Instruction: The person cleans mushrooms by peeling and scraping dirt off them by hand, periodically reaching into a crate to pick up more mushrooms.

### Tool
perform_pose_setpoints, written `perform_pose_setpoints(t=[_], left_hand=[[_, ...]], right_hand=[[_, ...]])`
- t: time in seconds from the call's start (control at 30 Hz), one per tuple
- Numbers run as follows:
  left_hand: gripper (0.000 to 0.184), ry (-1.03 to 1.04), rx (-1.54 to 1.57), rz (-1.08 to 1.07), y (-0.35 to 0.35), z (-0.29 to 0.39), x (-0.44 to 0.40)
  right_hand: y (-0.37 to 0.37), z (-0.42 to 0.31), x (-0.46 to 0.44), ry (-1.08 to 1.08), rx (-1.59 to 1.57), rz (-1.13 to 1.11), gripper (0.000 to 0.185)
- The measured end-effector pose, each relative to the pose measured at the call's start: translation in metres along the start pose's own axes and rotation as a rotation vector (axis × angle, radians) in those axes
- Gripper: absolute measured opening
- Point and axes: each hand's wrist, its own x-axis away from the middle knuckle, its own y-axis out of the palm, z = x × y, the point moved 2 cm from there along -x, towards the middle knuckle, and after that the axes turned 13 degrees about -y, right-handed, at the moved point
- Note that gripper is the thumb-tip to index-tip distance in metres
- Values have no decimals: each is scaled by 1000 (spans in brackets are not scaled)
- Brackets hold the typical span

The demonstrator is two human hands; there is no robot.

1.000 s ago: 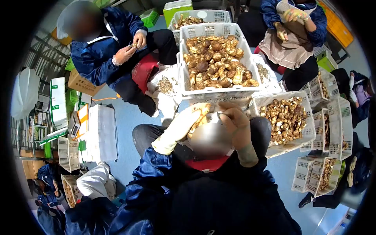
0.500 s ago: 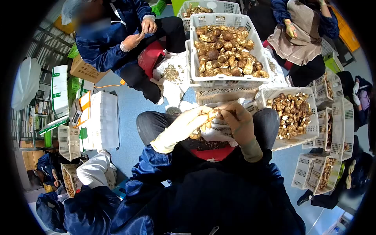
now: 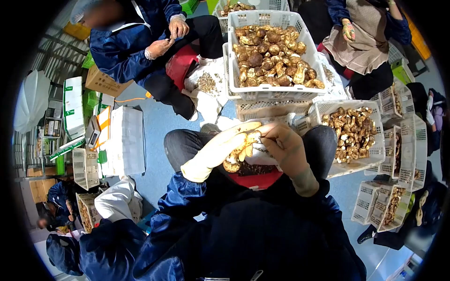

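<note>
My left hand (image 3: 216, 151), in a pale glove, is closed around a mushroom (image 3: 232, 164) whose brown cap hangs below the fingers. The upper end of its stem points toward my right hand (image 3: 284, 149), also gloved, with its fingertips pinched at the stem's end. Whatever small item sits between the right fingertips is too small to make out. Both hands are above my lap, over a red surface (image 3: 255, 179). Just ahead stands a white crate (image 3: 276, 92) full of brown-capped mushrooms (image 3: 274, 56). To the right, another crate (image 3: 356, 169) holds smaller mushroom pieces (image 3: 349, 133).
A co-worker (image 3: 124, 51) sits at the front left, hands together; another (image 3: 358, 42) sits at the front right. White boxes (image 3: 126, 140) stand on the left. More crates (image 3: 412, 152) line the right side. Other people are at the lower left and far right.
The view has shifted, so the crates appear farther right and higher. My hands have come together at the stem, and the mushroom cap now shows below my left hand.
</note>
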Motion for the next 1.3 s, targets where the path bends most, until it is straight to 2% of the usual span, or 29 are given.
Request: perform_pose_setpoints(t=[0.1,0.2,0.3,0.4,0.5,0.63,0.67,0.7,0.73,0.8,0.83,0.87,0.93,0.97,1.17,1.3], left_hand=[[57,-37,50,0,8,3,2],[53,-9,182,-20,16,13,4],[47,-12,179,13,11,4,2],[44,-40,289,65,14,-5,3],[42,-25,309,91,15,-5,6],[45,44,143,122,8,-4,12],[46,18,214,131,9,-6,15],[44,114,145,44,-1,-15,20],[44,213,86,-43,-9,-24,25],[41,27,315,18,-13,-50,-5],[39,-56,439,60,-4,-33,-2],[32,-51,193,108,-8,-20,14],[30,141,209,-62,-15,-37,-19],[30,172,248,-86,-18,-43,-32],[28,215,463,150,-17,-40,-18],[29,256,551,221,-17,-41,-16]], right_hand=[[-4,4,8,393,-176,63,10],[2,-1,5,440,-226,128,6],[9,7,8,121,-8,13,3],[7,4,8,453,-33,118,5],[4,10,10,528,-23,42,6],[17,4,-4,12,139,-48,5],[17,-6,-5,485,-21,13,12],[21,-7,-13,537,-33,11,13],[23,-9,-18,520,-6,-1,14],[28,-11,-19,419,21,-56,18],[22,14,-10,267,94,-93,17],[13,44,2,114,172,-118,17],[13,39,-6,163,117,-185,18],[15,39,-12,169,108,-204,18],[42,41,-32,185,-3,-318,17],[43,40,-34,216,-41,-349,18]])
